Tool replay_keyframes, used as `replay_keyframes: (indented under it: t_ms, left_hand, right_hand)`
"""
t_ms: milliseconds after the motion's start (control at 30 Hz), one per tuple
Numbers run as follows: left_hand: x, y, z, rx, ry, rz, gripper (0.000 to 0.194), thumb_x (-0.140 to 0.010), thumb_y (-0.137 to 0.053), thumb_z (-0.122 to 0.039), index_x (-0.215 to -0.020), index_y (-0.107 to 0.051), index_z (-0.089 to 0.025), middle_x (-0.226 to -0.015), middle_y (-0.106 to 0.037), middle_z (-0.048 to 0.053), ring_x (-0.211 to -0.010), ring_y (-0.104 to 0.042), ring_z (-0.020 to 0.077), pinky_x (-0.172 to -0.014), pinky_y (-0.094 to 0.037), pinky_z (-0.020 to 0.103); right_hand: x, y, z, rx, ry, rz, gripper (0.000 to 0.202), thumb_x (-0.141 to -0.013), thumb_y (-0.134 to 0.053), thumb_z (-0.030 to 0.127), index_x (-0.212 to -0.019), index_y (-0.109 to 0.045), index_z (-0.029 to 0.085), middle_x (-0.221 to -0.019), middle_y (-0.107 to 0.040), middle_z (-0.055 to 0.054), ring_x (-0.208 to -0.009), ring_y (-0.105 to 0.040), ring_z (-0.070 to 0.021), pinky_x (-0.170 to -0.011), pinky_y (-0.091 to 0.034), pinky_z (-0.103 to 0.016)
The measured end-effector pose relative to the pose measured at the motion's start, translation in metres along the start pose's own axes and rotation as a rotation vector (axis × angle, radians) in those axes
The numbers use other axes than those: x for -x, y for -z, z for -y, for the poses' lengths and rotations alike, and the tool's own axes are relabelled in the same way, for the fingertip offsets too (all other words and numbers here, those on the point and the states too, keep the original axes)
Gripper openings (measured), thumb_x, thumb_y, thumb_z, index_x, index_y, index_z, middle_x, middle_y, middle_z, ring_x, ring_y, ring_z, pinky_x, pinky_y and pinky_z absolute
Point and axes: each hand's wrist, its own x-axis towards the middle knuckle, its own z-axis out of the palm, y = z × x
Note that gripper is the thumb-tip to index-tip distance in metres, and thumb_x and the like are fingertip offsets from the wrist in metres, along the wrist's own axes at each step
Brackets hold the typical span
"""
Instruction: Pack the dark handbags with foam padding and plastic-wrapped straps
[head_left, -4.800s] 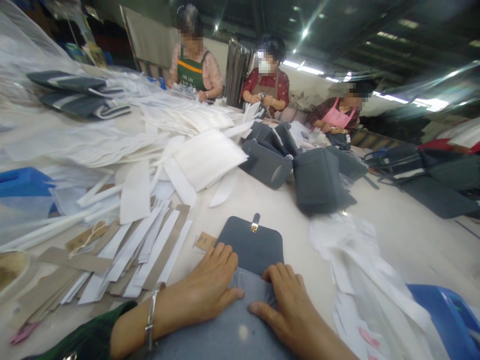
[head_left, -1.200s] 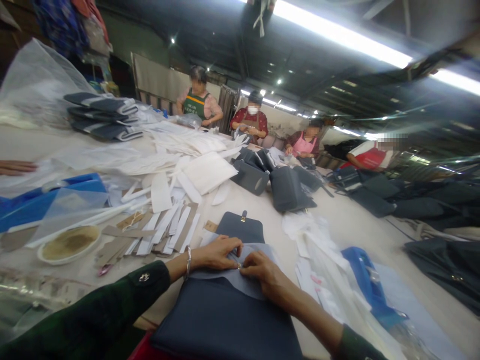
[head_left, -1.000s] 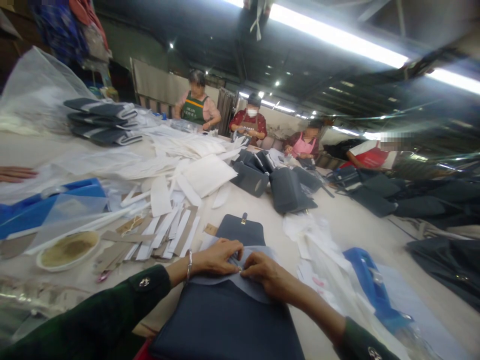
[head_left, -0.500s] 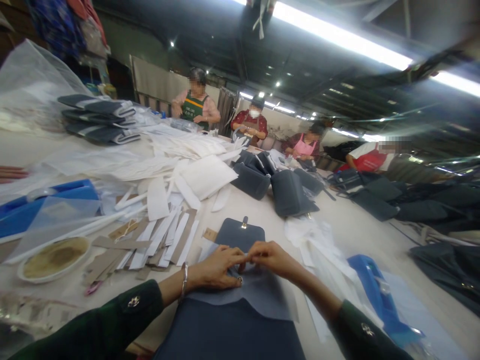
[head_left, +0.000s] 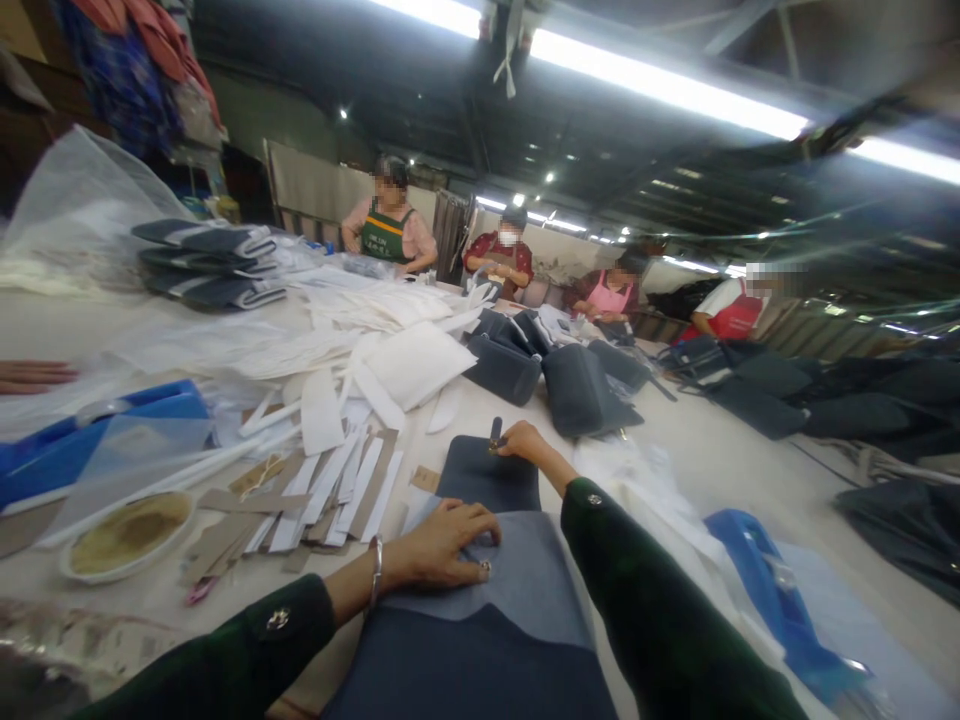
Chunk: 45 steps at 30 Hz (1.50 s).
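A dark blue-grey bag piece (head_left: 472, 665) lies in front of me, with a thin translucent sheet (head_left: 536, 575) over its middle. My left hand (head_left: 450, 540) rests on that sheet, fingers bent and a little apart, holding nothing. At the far end is a dark flap (head_left: 480, 470) with a small tab and metal clasp (head_left: 495, 434). My right hand (head_left: 525, 440) pinches the tab near the clasp at the flap's far edge.
Paper and card strips (head_left: 337, 490), a bowl of paste (head_left: 131, 535) and a blue tape dispenser (head_left: 105, 430) are on the left. Another blue dispenser (head_left: 780, 590) sits right. Dark bags (head_left: 577, 390) lie beyond. Another person's hand (head_left: 34, 377) shows far left; several people work across the table.
My right hand has left the spot beside my left hand, moved forward and taken hold of the clasp tab, which is now raised. My left hand stays on the sheet.
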Motion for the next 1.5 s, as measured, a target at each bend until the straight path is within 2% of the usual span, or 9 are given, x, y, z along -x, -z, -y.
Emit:
replay_keyframes:
  t_ms: [200,367,467,567,667,800,1000,1167,1500]
  left_hand:
    - [0.001,0.0,0.003,-0.074,-0.067,0.003,0.045,-0.08,-0.069,-0.036,-0.123,-0.056,-0.031,-0.13,-0.057,0.005,-0.12,-0.05,0.0296,-0.105,-0.031,0.044]
    - [0.007,-0.002,-0.004,-0.342,-0.156,-0.06,0.04,-0.085,-0.067,-0.039,-0.122,-0.06,-0.028,-0.135,-0.054,0.007,-0.127,-0.044,0.0326,-0.109,-0.028,0.049]
    - [0.011,-0.003,-0.014,-0.576,-0.209,-0.025,0.03,-0.093,-0.056,-0.037,-0.117,-0.062,-0.021,-0.12,-0.063,0.01,-0.113,-0.055,0.0299,-0.101,-0.039,0.046]
    - [0.017,-0.001,-0.027,-0.704,-0.246,0.048,0.027,-0.099,-0.041,-0.025,-0.1,-0.066,-0.014,-0.099,-0.068,0.011,-0.09,-0.062,0.0263,-0.078,-0.048,0.04]
    - [0.023,0.002,-0.04,-0.768,-0.31,0.11,0.033,-0.099,-0.032,-0.012,-0.097,-0.065,-0.012,-0.097,-0.067,0.012,-0.088,-0.061,0.0261,-0.069,-0.048,0.037]
    - [0.032,0.004,-0.05,-0.804,-0.352,0.154,0.027,-0.097,-0.037,-0.009,-0.111,-0.06,-0.01,-0.103,-0.065,0.011,-0.095,-0.06,0.0266,-0.065,-0.05,0.036]
    - [0.044,0.003,-0.056,-0.85,-0.256,0.185,0.038,-0.096,-0.041,-0.008,-0.133,-0.044,-0.016,-0.108,-0.067,0.009,-0.079,-0.068,0.0217,-0.059,-0.053,0.033]
    - [0.045,0.007,-0.068,-0.956,-0.214,0.232,0.041,-0.096,-0.04,-0.008,-0.136,-0.044,-0.017,-0.101,-0.071,0.008,-0.066,-0.069,0.0224,-0.054,-0.052,0.034]
    - [0.043,0.003,-0.07,-1.007,-0.181,0.277,0.048,-0.094,-0.04,-0.004,-0.141,-0.038,-0.015,-0.082,-0.071,0.005,-0.064,-0.07,0.0233,-0.053,-0.049,0.032]
  right_hand:
    - [0.058,0.031,0.017,-0.093,0.089,-0.132,0.013,-0.072,-0.075,0.024,-0.083,-0.073,0.018,-0.085,-0.07,-0.002,-0.082,-0.062,-0.0194,-0.067,-0.041,-0.026]
    - [0.137,-0.01,0.032,-0.221,0.083,-0.269,0.012,-0.08,-0.06,0.019,-0.088,-0.07,0.02,-0.087,-0.072,-0.004,-0.081,-0.062,-0.0191,-0.069,-0.039,-0.026]
    - [0.161,-0.037,0.028,-0.314,0.084,-0.281,0.016,-0.081,-0.055,0.015,-0.089,-0.069,0.019,-0.09,-0.073,-0.003,-0.082,-0.064,-0.0183,-0.07,-0.041,-0.025]
    - [0.167,-0.05,0.022,-0.367,0.107,-0.284,0.018,-0.08,-0.055,0.013,-0.088,-0.07,0.02,-0.089,-0.073,-0.002,-0.082,-0.064,-0.0181,-0.07,-0.043,-0.024]
    - [0.168,-0.055,0.019,-0.373,0.139,-0.288,0.017,-0.077,-0.057,0.01,-0.081,-0.07,0.02,-0.083,-0.072,-0.001,-0.077,-0.063,-0.0171,-0.067,-0.041,-0.023]
    - [0.172,-0.057,0.018,-0.349,0.204,-0.276,0.02,-0.076,-0.056,0.006,-0.074,-0.071,0.019,-0.08,-0.069,-0.001,-0.073,-0.06,-0.0146,-0.064,-0.038,-0.022]
    - [0.186,-0.053,0.017,-0.309,0.316,-0.217,0.012,-0.082,-0.065,0.018,-0.091,-0.074,0.021,-0.093,-0.068,-0.002,-0.087,-0.06,-0.0164,-0.074,-0.04,-0.023]
    - [0.186,-0.052,0.016,-0.253,0.352,-0.211,0.016,-0.09,-0.058,0.024,-0.095,-0.074,0.022,-0.096,-0.068,-0.003,-0.089,-0.06,-0.0164,-0.073,-0.04,-0.024]
    - [0.168,-0.063,0.008,-0.311,0.355,-0.188,0.011,-0.087,-0.064,0.027,-0.082,-0.07,0.018,-0.086,-0.067,-0.002,-0.082,-0.059,-0.0154,-0.072,-0.039,-0.023]
